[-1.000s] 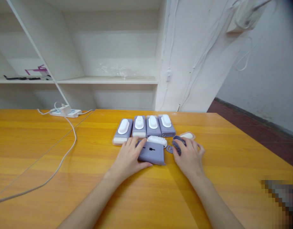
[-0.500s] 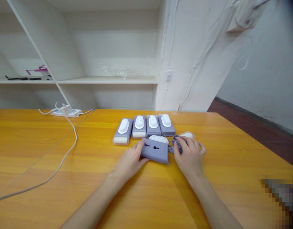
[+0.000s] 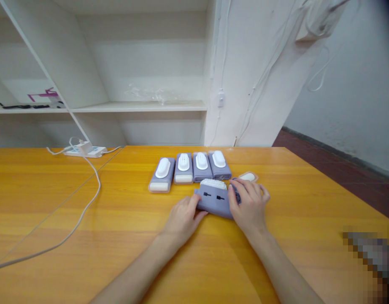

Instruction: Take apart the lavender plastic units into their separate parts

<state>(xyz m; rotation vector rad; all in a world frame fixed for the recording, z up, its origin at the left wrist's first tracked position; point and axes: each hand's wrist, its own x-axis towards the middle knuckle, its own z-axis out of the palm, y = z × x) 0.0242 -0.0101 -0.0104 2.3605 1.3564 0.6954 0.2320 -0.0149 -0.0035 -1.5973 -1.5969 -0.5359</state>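
A purple brush body (image 3: 213,206) with two dark slots in its face is tilted on edge above the table. White bristles (image 3: 212,183) show along its far side. My left hand (image 3: 183,217) pinches its left end between thumb and fingers. At the right end, my right hand (image 3: 250,204) is closed round a small purple part (image 3: 236,195), mostly hidden under the fingers. That part is against or very close to the body; whether they are joined I cannot tell. Just beyond my right fingers lies a white oval piece in a clear cover (image 3: 247,177).
Several purple blocks with white oval tops (image 3: 183,166) stand in a row behind my hands. A power strip (image 3: 87,150) with a white cable (image 3: 98,185) lies at the left. White shelves (image 3: 140,107) rise behind the table (image 3: 112,236). A pixelated patch covers the lower right.
My left hand has moved the brush body rightward, to the small purple part in my right hand. The gap between them has closed. The view has shifted slightly.
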